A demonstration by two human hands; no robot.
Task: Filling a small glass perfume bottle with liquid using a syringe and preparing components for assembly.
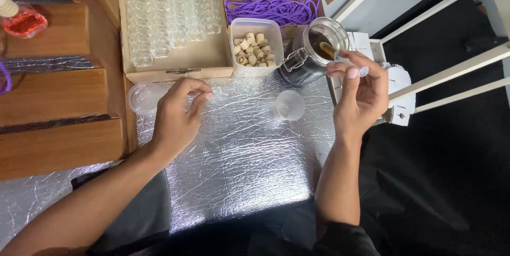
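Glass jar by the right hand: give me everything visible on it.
The glass jar is clear, round, with a wire clasp on its front and its hinged lid swung open. It looks tilted, mouth up and toward the right, and holds something dark. It sits on the silver foil mat, right of the plastic tub of corks. The right hand holds a small vial just beside its mouth; contact cannot be told.

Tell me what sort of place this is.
Likely a small craft or packing bench: a cardboard box of tiny clear bottles, a tub of corks, purple cords, and a foil-covered worktop.
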